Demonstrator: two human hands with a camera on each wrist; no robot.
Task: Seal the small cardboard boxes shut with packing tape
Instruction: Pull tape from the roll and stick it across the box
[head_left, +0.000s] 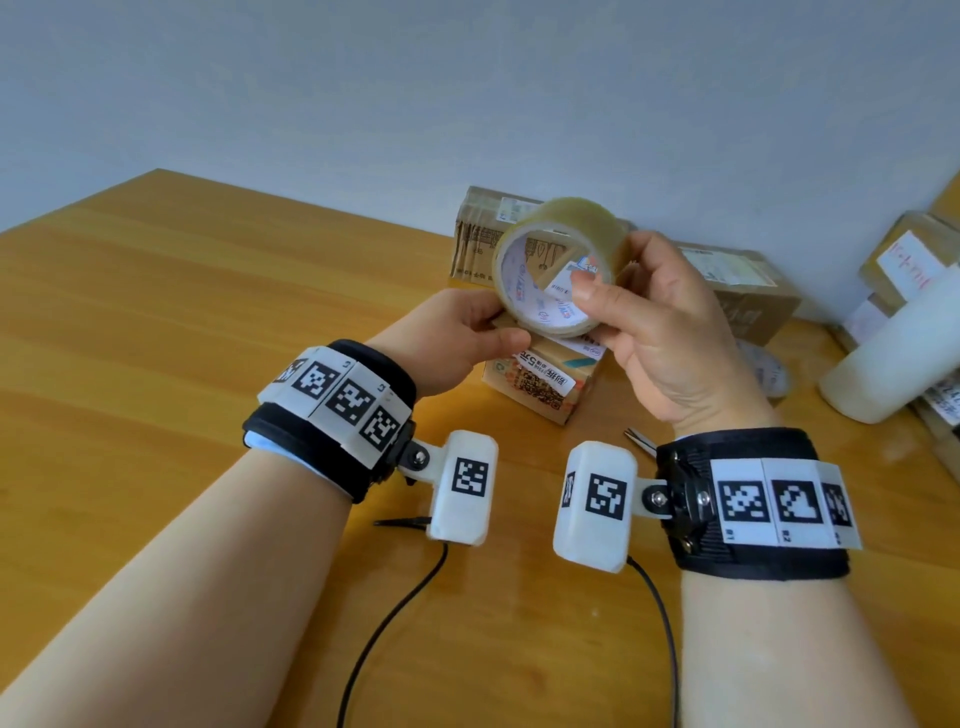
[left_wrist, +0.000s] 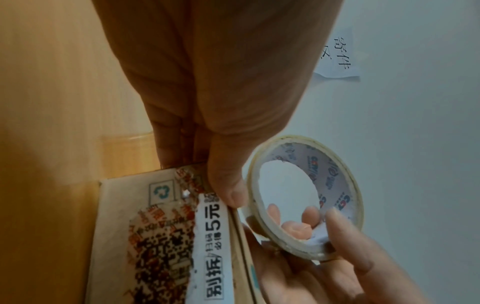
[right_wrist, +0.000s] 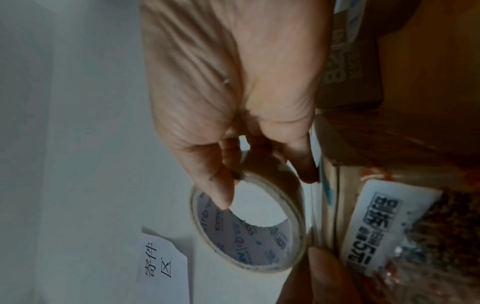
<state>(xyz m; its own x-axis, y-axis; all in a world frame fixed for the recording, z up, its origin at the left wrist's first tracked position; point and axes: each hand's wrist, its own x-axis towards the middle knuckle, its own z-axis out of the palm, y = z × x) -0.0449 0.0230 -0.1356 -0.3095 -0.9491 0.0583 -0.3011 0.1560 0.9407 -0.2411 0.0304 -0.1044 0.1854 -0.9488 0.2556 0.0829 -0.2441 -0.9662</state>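
**Tape roll held over small box, both hands engaged**

Item 1. Tape roll (head_left: 558, 262): clear packing tape on a white printed core, held on edge above the surface, open core facing the head camera. It sits at about 12 o'clock from the small box, just above its top face.

Item 2. Right hand (head_left: 670, 332): at 3 o'clock of the roll. Thumb reaches into the core; the other fingers (right_wrist: 307, 170) curl round the outer winding, so the hand grips the roll. The right wrist view shows the same hold.

Item 3. Left hand (head_left: 457, 332): at 8 o'clock of the roll. The left wrist view shows its thumb (left_wrist: 232, 193) lying against the roll's rim at the top edge of the box; the remaining fingers run straight down behind the box. Whether it pinches a tape end cannot be told.

Item 4. Small box (head_left: 540, 382): cardboard, printed label with a code pattern, standing on the wooden surface (head_left: 208, 322) directly below the roll.

Item 5. Further cardboard boxes (head_left: 743, 291): at 12 to 2 o'clock of the small box, against the wall.

Item 6. White cylinder (head_left: 893, 358): lying at 3 o'clock, near the boxes at the right edge.

Item 7. Paper note (left_wrist: 337, 57): handwritten characters, fixed to the wall.
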